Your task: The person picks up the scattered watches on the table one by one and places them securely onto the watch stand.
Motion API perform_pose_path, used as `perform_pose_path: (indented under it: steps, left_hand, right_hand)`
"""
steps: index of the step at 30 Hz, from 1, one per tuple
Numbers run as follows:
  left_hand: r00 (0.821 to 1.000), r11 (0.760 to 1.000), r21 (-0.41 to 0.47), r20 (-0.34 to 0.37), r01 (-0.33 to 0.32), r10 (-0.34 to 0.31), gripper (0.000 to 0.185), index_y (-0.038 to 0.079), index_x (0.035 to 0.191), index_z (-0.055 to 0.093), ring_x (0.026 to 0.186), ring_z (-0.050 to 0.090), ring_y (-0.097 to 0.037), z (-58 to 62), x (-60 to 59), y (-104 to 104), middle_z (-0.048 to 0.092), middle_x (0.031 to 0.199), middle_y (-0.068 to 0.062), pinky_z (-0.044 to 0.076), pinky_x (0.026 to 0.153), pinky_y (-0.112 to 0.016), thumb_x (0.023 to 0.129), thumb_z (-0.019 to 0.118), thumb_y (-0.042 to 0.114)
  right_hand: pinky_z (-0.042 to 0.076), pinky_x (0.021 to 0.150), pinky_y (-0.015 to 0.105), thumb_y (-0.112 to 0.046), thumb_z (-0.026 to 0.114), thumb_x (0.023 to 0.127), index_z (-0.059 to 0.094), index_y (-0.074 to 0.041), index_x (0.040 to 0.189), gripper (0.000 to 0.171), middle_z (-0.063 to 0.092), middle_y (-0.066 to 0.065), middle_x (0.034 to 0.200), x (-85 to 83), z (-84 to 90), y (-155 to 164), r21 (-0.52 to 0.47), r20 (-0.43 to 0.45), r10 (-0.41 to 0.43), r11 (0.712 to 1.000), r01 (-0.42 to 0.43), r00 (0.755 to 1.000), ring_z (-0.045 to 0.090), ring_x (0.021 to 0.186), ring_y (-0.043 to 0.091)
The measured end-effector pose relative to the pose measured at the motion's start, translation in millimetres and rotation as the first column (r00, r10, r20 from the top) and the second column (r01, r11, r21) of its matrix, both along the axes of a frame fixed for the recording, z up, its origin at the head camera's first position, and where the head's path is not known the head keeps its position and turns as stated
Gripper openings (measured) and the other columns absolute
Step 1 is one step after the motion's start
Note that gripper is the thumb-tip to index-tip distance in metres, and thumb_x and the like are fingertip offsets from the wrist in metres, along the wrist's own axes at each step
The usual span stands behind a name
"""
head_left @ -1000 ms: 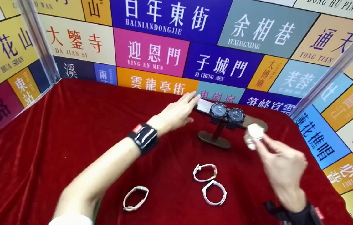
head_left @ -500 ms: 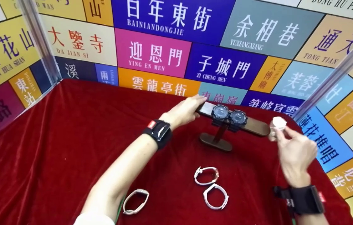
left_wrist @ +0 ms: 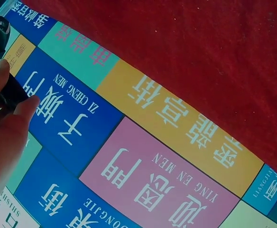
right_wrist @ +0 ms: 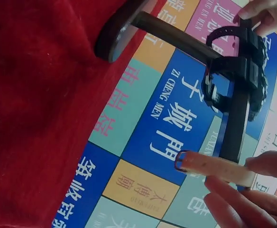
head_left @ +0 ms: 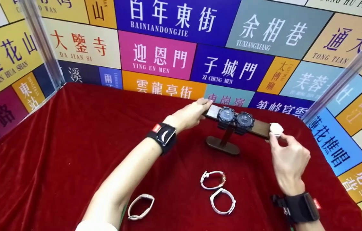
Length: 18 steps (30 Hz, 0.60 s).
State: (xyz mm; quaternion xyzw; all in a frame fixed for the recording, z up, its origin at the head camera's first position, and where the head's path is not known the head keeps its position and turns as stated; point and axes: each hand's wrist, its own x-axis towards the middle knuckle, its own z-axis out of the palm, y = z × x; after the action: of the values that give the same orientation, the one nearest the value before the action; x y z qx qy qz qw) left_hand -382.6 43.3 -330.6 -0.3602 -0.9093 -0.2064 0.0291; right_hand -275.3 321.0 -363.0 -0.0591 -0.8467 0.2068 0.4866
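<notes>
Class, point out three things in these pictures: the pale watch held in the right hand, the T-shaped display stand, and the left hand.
pale watch (head_left: 276, 129), head view, on its face.
display stand (head_left: 222, 146), head view, on its oval base.
left hand (head_left: 190, 113), head view, on the back of the hand.

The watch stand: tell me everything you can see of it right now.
The watch stand is dark brown, wood-like, T-shaped: an oval base flat on the red cloth, a short post, and a long horizontal bar. Two black watches are strapped side by side around the bar's middle. The left hand holds the bar's left end; the right hand holds a pale watch at its right end. It stands upright near the back wall.
</notes>
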Motion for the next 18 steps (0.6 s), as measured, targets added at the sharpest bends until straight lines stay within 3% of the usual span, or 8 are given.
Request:
perform_pose_path:
  steps: [4,9,14,18]
  left_hand:
    - [1.000,1.000,-0.023,-0.010,-0.007,0.007,0.072,0.009,0.146,0.021,0.109,0.058,-0.015,-0.7,0.1,-0.3,0.028,0.147,-0.009,0.041,0.102,-0.025,0.083,0.052,-0.008]
    - [0.998,0.999,-0.046,-0.053,-0.018,0.016,0.071,0.009,0.145,0.024,0.117,0.052,-0.018,-1.8,-0.8,-0.5,0.032,0.144,-0.008,0.041,0.102,-0.025,0.083,0.052,-0.008]
    - [0.997,0.999,-0.046,-0.070,-0.020,0.017,0.067,0.009,0.145,0.026,0.125,0.045,-0.021,-2.0,-1.2,0.3,0.034,0.143,-0.008,0.039,0.104,-0.027,0.085,0.052,-0.005]
    - [0.997,0.999,-0.042,-0.069,-0.025,0.022,0.066,0.010,0.145,0.027,0.129,0.041,-0.022,-1.2,-1.2,0.8,0.034,0.143,-0.008,0.037,0.106,-0.029,0.086,0.053,-0.003]
  right_hand:
    - [0.036,0.047,0.051,-0.034,0.071,0.077,0.072,-0.002,0.084,0.032,0.069,0.017,0.072,2.4,-4.4,-5.2,0.084,0.028,-0.064,0.995,0.061,0.998,0.056,0.055,0.043]
    - [0.027,0.036,0.044,-0.037,0.070,0.078,0.072,-0.006,0.087,0.032,0.069,0.016,0.073,5.0,-5.8,-8.0,0.142,0.073,-0.113,0.985,0.102,0.991,0.055,0.053,0.045]
    - [0.024,0.034,0.039,-0.037,0.071,0.077,0.071,-0.007,0.089,0.032,0.070,0.013,0.079,6.6,-6.0,-3.5,0.209,0.053,-0.099,0.974,0.086,0.994,0.055,0.052,0.044]
    - [0.028,0.034,0.042,-0.038,0.073,0.074,0.071,-0.005,0.089,0.036,0.070,0.013,0.080,7.5,-5.1,3.6,0.271,0.012,-0.054,0.961,0.049,0.998,0.055,0.051,0.042]
